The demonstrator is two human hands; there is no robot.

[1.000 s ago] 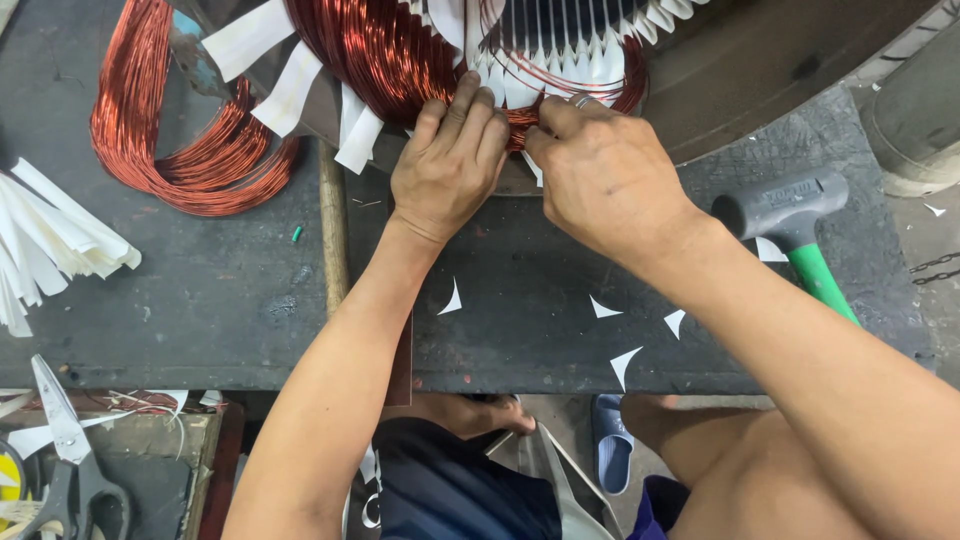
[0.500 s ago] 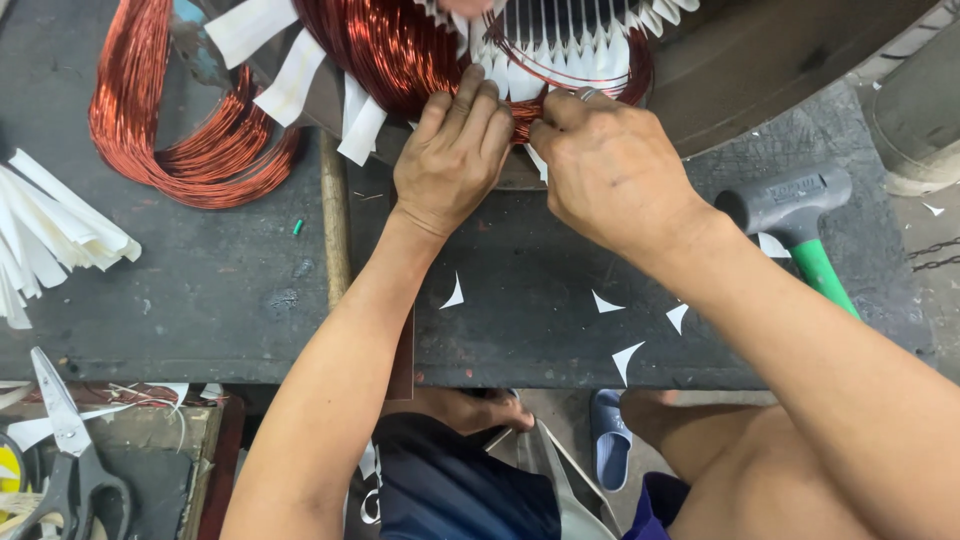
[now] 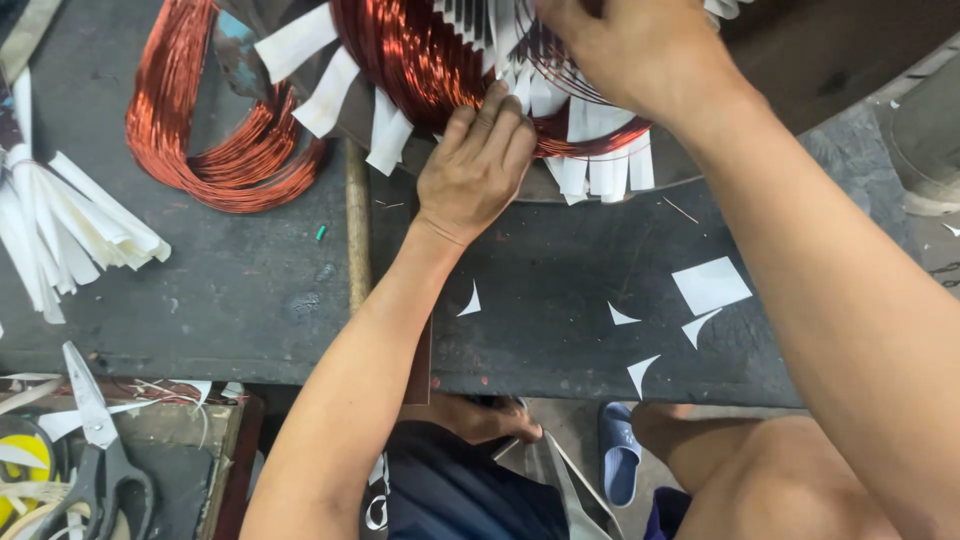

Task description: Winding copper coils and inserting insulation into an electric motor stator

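Observation:
A large motor stator (image 3: 820, 50) lies at the top of the dark bench, packed with copper wire windings (image 3: 410, 60) and white insulation paper strips (image 3: 600, 170) sticking out of its slots. My left hand (image 3: 475, 165) presses its fingers against the copper winding at the stator's lower rim. My right hand (image 3: 625, 45) is higher up, over the slots, fingers curled on thin copper wires near the top edge of view; the fingertips are partly cut off.
A loose coil of copper wire (image 3: 215, 140) lies at the left. A bundle of white paper strips (image 3: 70, 230) sits at the far left. Scissors (image 3: 95, 450) rest on a lower shelf. Paper scraps (image 3: 710, 285) dot the bench (image 3: 250, 290). A wooden stick (image 3: 357, 230) lies upright.
My right hand has moved up from the stator's lower rim to the slots near the top. The view has shifted closer; the left hand stays on the winding.

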